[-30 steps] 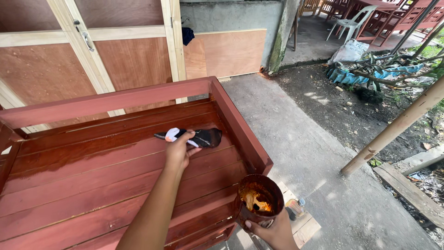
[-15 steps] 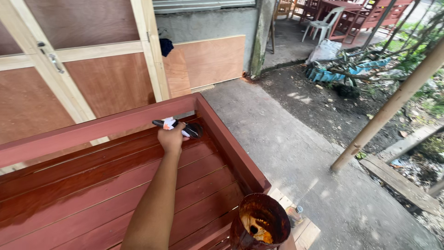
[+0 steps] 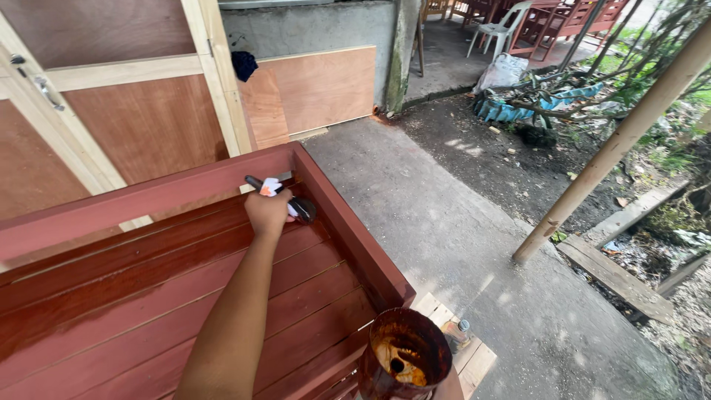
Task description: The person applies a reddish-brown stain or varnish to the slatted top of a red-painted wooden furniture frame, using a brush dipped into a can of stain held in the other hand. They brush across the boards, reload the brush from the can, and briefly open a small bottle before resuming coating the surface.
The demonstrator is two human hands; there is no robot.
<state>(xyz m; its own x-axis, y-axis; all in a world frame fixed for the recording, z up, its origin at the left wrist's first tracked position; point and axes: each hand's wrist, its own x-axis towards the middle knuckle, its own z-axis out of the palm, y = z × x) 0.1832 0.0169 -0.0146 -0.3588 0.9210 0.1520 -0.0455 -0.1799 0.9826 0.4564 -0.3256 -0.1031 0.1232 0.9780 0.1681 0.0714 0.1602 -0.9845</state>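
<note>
The left hand (image 3: 268,211) is stretched far out over the red-brown slatted wooden frame (image 3: 148,296), fingers wrapped tight around the handle of a paintbrush (image 3: 285,200) whose dark bristle end rests in the far right corner, touching the slats just beside the raised side rail (image 3: 355,237). That rail and the back rail hem the brush in on two sides. At the bottom edge stands a rusty, stained can (image 3: 405,359) with brownish liquid inside; whatever holds it is hidden below the picture, so I cannot tell how the right hand's fingers sit. Just beside the can lie pale boards (image 3: 463,352) on the concrete path (image 3: 459,222). Behind the frame stand plywood door panels with light wood framing (image 3: 141,111), a loose plywood sheet (image 3: 318,85) leaning on the grey wall, and a slanted wooden pole (image 3: 615,141) off to the right. Compared with half a second ago, the brush has slid further toward the corner, and the can sits a little lower in view.
</note>
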